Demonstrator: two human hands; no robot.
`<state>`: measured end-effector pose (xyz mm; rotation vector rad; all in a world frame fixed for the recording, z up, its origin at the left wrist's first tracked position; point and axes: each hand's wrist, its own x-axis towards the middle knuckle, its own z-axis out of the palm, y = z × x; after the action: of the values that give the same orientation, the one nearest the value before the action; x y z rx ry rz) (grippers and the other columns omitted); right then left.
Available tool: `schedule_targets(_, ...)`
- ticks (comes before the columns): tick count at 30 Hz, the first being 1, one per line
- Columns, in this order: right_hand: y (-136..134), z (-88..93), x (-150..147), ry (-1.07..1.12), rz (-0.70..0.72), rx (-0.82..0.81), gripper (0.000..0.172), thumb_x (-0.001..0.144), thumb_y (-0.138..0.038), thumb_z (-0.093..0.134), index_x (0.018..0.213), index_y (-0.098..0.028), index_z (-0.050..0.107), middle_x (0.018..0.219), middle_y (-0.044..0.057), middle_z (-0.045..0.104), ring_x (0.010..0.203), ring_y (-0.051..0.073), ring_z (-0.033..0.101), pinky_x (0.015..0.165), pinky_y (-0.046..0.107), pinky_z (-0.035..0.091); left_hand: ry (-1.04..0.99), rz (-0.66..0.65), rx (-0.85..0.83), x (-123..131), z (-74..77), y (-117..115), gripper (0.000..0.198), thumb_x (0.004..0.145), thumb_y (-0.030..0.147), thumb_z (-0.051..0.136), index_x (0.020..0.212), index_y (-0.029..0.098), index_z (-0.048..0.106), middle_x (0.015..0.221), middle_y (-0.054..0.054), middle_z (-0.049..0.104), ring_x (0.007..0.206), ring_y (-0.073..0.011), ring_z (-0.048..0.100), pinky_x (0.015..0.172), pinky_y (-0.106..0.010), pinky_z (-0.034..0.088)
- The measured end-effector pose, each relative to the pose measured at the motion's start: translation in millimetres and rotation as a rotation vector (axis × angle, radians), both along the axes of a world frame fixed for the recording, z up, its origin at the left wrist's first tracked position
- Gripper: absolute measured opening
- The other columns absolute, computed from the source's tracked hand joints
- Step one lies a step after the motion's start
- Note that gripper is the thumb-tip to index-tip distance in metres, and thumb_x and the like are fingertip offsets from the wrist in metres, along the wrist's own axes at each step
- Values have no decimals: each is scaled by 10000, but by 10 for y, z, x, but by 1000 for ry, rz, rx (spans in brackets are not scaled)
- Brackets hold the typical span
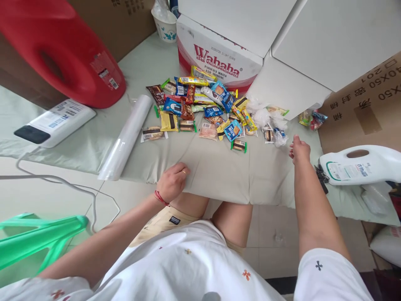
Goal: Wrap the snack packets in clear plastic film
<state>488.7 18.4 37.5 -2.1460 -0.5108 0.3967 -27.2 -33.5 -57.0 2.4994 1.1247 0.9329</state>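
A pile of wrapped snacks (200, 100) in many colours lies on the cloth-covered table (219, 167), in front of the Wahaha box. My left hand (172, 179), with a ring and a red bracelet, rests closed at the table's near edge; no object shows in it. Farther right, my right hand (300, 149) is over the table with its fingers curled in, and nothing can be seen in them. Beyond it are crumpled clear bags (266, 119) and a small bag of colourful sweets (313, 119). A roll of clear plastic (127, 138) lies left of the pile.
On the left stand a red jug (69, 54) and a white device (56, 123) with a cable. The Wahaha box (219, 58) is behind the snacks. A white bottle (360, 165) lies at the right, and a green stool (40, 238) stands at lower left.
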Motion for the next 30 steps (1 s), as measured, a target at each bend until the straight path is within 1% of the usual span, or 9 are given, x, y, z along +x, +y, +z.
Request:
schedule_targets(3,212,-34,-170,-7,31,3,254,858,-316,740,724,-152,601,553,-16,533,495,62,408,485,264,346,-73,0,-57,-13,37,-8,280,830,47,416,828,202,649,888,-79,679,749,-189,632,689,-327,535)
schedule_targets(7,50,-97,-623,-96,160,160,151,848,-293,714,888,-156,666,686,-34,591,579,83,499,589,251,474,-383,68,-290,77,205,-57,197,939,167,459,937,198,653,959,-87,676,821,-188,660,719,-343,565)
schedule_targets(9,-178,-144,-989,-156,305,273,227,843,-366,721,970,-180,689,768,-29,624,637,103,579,648,256,528,-558,71,-544,253,350,-70,173,978,311,527,1050,189,627,1005,-87,659,784,-163,645,659,-306,555)
schedule_targets(12,-560,-228,-1615,-235,521,349,268,852,-456,727,967,-215,709,853,0,674,722,142,659,711,285,557,-818,-109,-1100,670,548,37,477,941,548,616,1266,219,499,1120,-86,632,814,-158,671,578,-255,550)
schedule_targets(16,-844,-379,-2205,-163,610,380,229,839,-444,769,938,-243,722,967,27,717,873,167,676,790,301,557,-915,-195,-1452,1203,542,441,657,723,521,877,1192,211,536,1141,-83,629,1016,-206,654,727,-300,582)
schedule_targets(19,-871,-517,-2301,163,352,510,321,763,-471,822,907,-238,655,827,-20,677,746,135,646,735,289,562,-984,-235,-1489,1399,375,744,555,623,461,939,901,175,553,860,5,606,779,-122,599,680,-255,504)
schedule_targets(23,-946,-545,-2224,345,167,459,415,690,-495,852,877,-228,596,769,-40,629,623,103,577,567,238,516,-1064,-376,-1404,1461,215,906,604,569,530,952,856,187,545,744,56,526,673,-85,501,635,-227,410)
schedule_targets(27,-1049,-341,-2290,171,52,497,358,840,-552,739,852,-238,568,646,-81,506,466,66,422,396,188,311,-947,-358,-993,1419,249,823,526,715,641,837,851,185,614,825,2,540,756,-126,497,686,-261,409)
schedule_targets(30,-979,-261,-2390,383,183,406,461,844,-682,679,858,-227,604,716,-33,600,547,92,526,416,192,359,-774,-415,-728,1359,329,709,436,833,624,741,876,192,699,999,-78,581,928,-199,561,822,-332,467)
